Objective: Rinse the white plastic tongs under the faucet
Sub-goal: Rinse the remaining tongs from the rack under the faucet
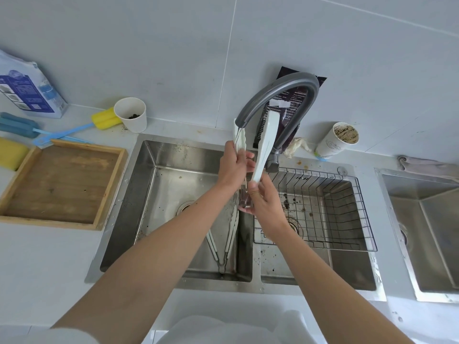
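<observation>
I hold the white plastic tongs (265, 145) spread apart above the divider of the double sink (173, 155). My left hand (233, 165) grips the left arm of the tongs, whose scalloped tip sits right at the spout of the grey curved faucet (280, 95). A thin stream of water runs from the spout onto that tip. My right hand (263, 202) grips the hinge end, and the right arm of the tongs points up past the faucet. A second pair of tongs (224, 244) lies in the left basin under my left forearm.
A wire rack (323, 209) sits in the right basin. A wooden tray (62, 182) lies left of the sink, with bottle brushes (74, 130) and a paper cup (131, 115) behind it. Another paper cup (337, 140) and a crumpled tissue (298, 145) stand near the faucet base. A third basin (427, 232) is at far right.
</observation>
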Motion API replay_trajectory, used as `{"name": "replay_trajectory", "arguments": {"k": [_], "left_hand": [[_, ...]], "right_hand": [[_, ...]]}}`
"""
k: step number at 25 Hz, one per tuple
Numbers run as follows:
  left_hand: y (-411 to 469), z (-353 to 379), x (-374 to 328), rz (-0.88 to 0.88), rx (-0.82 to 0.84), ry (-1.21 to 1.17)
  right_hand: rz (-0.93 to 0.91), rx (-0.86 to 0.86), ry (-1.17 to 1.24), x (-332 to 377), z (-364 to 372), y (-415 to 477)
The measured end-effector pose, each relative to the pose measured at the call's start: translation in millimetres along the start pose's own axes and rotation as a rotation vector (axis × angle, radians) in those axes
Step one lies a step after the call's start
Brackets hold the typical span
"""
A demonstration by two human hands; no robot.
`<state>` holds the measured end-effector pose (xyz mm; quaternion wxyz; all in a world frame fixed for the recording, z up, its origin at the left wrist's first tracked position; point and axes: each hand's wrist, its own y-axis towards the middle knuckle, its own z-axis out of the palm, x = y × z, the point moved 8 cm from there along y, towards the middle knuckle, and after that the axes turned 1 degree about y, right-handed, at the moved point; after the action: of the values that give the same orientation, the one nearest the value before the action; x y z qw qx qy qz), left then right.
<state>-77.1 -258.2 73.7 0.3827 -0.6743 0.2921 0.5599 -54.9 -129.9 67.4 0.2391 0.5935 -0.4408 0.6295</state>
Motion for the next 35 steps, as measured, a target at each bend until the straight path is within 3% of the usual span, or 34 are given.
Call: {"name": "replay_trajectory", "arguments": {"k": [9, 14, 23, 29, 35], "left_hand": [[15, -16, -8, 0.016, -0.141, -0.036], [-1, -4, -6, 0.041, -0.060, -0.027], [15, -18, -15, 0.070, -0.109, -0.106], [-3, -24, 17, 0.028, -0.043, -0.122], [-36, -33, 67, -0.063, 0.137, -0.021]], "right_hand": [[-0.036, -0.005, -0.040, -11, 4, -19], [-0.064, -0.024, -0.013, -3, 0, -6], [-0.012, 0.010, 0.003, -21, 6, -21], [0.101, -0.034, 0.112, -34, 8, -10], [0.259, -0.066, -0.146, -74, 1, 2]]}}
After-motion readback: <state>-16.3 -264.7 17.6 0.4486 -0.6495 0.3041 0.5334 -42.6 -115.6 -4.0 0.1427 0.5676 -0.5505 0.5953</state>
